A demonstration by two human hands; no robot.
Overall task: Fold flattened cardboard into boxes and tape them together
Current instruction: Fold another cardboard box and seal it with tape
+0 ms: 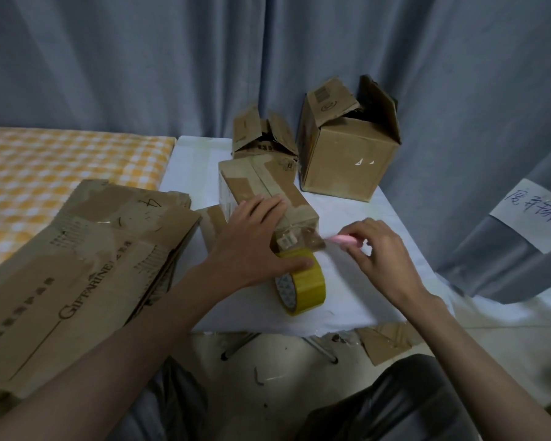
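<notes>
Both forearms are bare from the lower frame edges up to the wrists, with no sleeves, watch, bracelet or gloves showing on them. The left hand (252,240) and the right hand (376,246) are bare too, with no rings visible on the fingers that show. The 2 legs at the bottom of the view wear dark grey trousers (404,405) of a smooth, faintly shiny fabric that creases over the knees.
</notes>
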